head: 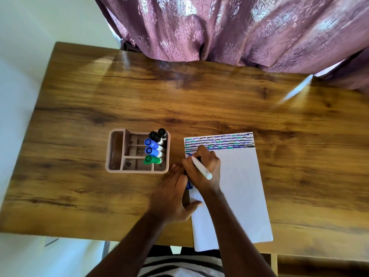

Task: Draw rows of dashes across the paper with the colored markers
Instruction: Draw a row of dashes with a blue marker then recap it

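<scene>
A white sheet of paper (241, 188) lies on the wooden table, right of centre. Several rows of blue, green and black dashes fill its top strip. My right hand (203, 166) grips a white-barrelled blue marker (201, 167), its tip touching the paper's left edge just below the drawn rows. My left hand (173, 194) rests on the table at the paper's left edge, thumb on the sheet, and holds a blue cap (189, 185) that is mostly hidden under its fingers.
A pink organiser tray (137, 150) stands left of the paper with two black, two blue and one green marker upright in it. A purple curtain (239, 31) hangs over the table's far edge. The paper's lower end overhangs the near table edge.
</scene>
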Tool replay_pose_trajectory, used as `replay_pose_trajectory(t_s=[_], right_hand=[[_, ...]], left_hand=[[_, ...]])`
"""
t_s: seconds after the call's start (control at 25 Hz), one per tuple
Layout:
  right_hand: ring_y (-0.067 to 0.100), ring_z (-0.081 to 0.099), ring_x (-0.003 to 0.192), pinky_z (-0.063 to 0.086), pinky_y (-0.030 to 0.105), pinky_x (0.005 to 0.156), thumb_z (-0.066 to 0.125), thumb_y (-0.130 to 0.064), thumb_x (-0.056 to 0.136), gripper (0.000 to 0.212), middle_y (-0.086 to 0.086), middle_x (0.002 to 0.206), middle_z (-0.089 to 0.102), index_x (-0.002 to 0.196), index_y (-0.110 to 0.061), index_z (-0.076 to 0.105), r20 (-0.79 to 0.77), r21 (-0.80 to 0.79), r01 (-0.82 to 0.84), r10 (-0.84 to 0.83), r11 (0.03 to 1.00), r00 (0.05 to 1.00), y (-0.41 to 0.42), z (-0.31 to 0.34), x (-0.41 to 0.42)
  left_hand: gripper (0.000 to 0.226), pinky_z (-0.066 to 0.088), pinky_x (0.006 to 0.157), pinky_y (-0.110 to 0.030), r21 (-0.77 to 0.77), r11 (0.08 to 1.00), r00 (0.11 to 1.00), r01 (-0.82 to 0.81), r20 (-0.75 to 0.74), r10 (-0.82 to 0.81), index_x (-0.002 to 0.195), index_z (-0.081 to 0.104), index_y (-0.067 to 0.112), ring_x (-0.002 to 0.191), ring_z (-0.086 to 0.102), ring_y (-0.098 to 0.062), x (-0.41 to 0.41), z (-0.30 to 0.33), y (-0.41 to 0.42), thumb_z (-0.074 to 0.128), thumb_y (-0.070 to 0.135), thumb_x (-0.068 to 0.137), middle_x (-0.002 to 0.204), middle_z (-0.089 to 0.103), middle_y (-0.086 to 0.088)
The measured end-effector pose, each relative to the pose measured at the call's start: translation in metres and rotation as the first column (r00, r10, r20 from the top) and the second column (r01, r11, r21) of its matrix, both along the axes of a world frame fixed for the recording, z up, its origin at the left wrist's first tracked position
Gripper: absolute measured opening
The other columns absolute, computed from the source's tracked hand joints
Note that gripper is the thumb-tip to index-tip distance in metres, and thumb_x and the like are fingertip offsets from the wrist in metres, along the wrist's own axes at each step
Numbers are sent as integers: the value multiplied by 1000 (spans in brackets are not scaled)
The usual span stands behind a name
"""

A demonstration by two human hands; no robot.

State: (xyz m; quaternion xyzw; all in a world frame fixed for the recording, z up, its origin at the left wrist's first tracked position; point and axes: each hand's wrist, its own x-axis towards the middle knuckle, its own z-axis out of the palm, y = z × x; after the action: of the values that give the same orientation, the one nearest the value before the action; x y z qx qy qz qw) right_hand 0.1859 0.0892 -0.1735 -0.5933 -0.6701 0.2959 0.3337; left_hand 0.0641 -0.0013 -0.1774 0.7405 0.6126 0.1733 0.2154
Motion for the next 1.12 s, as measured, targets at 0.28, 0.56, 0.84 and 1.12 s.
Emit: replay_pose_trajectory(t_s=[0.28, 0.56, 0.84, 1.12], right_hand=[[22, 65, 67, 56, 37, 51, 77, -25, 77, 25, 8, 82, 73, 79, -9, 58, -6, 15, 25, -25, 1000, 1000, 1, 2, -1], [19, 65, 65, 57, 33, 50, 77, -24, 78, 24, 7, 82, 73, 80, -11, 57, -15, 1, 32, -32, 999, 999, 3, 1, -1], [15, 62, 61, 47, 18, 50, 76, -22, 78, 22, 5, 77, 70, 79, -10, 57, -37, 28, 12, -11, 1000, 999, 4, 2, -1], [18, 57, 69, 46, 28, 60, 68, 1, 83, 10, 13, 74, 59, 82, 5, 58, -600, -187, -76, -52, 979, 798, 20, 50, 29]], left_hand=[[78, 38, 116, -44, 3, 1000, 1000, -1, -10, 1, 126, 59, 6, 137, 49, -29, 0, -1, 0, 73, 63, 75, 142, 57, -13], [78, 34, 119, -42, -4, 1000, 1000, -6, -11, 6, 127, 57, 6, 139, 47, -28, 0, 0, 2, 70, 64, 77, 144, 56, -12], [82, 29, 123, -38, -5, 1000, 1000, 5, -30, -5, 132, 56, 5, 142, 44, -28, -1, 0, 2, 69, 64, 77, 149, 51, -14], [95, 21, 125, -33, -31, 999, 994, 9, 110, -6, 152, 31, 4, 154, 21, -18, -2, 22, 3, 68, 58, 83, 164, 27, -7]])
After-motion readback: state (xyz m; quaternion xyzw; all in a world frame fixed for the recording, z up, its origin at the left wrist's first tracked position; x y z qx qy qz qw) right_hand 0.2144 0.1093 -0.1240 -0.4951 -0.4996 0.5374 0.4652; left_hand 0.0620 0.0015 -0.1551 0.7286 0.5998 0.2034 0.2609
